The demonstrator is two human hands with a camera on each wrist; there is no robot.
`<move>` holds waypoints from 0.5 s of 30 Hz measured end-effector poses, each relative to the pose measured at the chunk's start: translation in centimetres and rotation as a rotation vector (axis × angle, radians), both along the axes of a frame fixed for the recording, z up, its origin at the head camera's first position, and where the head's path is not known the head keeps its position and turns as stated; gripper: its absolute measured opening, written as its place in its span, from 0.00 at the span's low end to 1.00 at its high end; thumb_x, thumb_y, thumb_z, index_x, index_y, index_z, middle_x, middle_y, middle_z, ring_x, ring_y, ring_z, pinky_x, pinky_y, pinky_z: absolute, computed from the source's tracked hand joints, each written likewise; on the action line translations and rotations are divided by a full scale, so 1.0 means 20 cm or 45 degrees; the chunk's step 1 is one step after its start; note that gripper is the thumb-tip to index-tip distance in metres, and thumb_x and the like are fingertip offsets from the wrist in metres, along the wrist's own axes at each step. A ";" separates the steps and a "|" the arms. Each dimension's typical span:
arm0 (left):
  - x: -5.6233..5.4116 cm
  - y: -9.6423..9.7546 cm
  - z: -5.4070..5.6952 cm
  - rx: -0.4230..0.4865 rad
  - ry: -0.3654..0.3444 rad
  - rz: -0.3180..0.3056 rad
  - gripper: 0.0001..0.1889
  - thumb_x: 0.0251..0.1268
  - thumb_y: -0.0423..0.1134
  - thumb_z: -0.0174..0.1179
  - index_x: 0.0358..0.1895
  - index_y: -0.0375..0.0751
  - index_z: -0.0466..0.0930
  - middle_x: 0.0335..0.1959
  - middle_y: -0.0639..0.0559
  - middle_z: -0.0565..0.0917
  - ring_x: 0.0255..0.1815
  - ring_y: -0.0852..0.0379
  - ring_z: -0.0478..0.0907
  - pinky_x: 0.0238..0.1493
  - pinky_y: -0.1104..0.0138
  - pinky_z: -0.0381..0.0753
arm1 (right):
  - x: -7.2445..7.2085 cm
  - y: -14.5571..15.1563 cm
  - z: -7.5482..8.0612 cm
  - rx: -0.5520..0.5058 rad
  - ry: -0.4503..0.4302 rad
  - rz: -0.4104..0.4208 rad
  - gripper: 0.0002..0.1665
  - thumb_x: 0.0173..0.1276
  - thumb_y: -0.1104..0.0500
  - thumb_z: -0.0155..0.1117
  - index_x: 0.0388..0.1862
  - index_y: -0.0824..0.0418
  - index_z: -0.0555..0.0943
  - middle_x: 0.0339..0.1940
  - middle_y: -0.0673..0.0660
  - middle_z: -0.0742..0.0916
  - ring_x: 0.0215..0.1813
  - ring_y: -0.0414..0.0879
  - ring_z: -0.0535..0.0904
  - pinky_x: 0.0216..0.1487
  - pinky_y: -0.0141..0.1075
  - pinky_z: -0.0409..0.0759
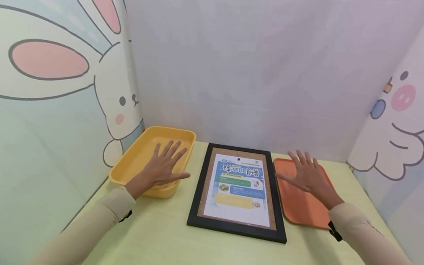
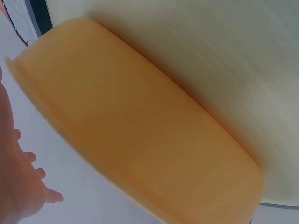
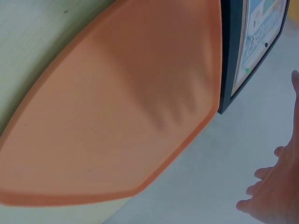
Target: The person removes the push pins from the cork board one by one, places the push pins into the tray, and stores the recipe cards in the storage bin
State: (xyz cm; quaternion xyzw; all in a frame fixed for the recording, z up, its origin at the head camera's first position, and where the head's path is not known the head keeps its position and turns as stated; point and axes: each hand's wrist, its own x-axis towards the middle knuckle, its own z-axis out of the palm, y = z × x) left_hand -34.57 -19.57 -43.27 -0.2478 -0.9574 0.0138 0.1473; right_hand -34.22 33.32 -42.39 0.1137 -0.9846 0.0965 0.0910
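Note:
My left hand (image 1: 162, 166) hovers over the yellow bin (image 1: 127, 167) with its fingers spread and nothing held. In the left wrist view the tall side of that bin (image 2: 135, 116) fills the middle, the hand (image 2: 21, 172) at the left edge. Spread in the same way, my right hand (image 1: 306, 176) hangs above the shallow orange tray (image 1: 300, 209) and casts a shadow on it. Between the hands lies a black-framed board (image 1: 237, 228) bearing a printed sheet (image 1: 241, 189) with blue, green and yellow panels and Chinese lettering.
The pale wooden table (image 1: 171, 247) carries these things near its back edge. Behind it hangs a plain whitish curtain (image 1: 248, 68). Side walls close in on both sides, a cartoon rabbit (image 1: 114, 86) on the left and a cartoon pig (image 1: 406, 120) on the right.

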 end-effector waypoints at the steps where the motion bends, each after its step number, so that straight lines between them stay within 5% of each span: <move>1: 0.00 0.01 0.00 -0.002 -0.004 0.002 0.52 0.64 0.80 0.48 0.85 0.53 0.53 0.86 0.42 0.48 0.86 0.38 0.42 0.77 0.30 0.40 | 0.00 0.00 0.00 0.005 -0.001 -0.002 0.65 0.64 0.27 0.66 0.83 0.66 0.55 0.82 0.78 0.54 0.81 0.79 0.43 0.76 0.74 0.38; 15: 0.00 0.10 -0.02 0.019 -0.052 -0.011 0.53 0.64 0.80 0.47 0.85 0.52 0.53 0.86 0.43 0.48 0.86 0.38 0.42 0.79 0.34 0.43 | -0.03 -0.07 -0.02 -0.004 -0.001 0.028 0.64 0.64 0.26 0.65 0.83 0.65 0.56 0.82 0.77 0.56 0.81 0.78 0.44 0.76 0.73 0.39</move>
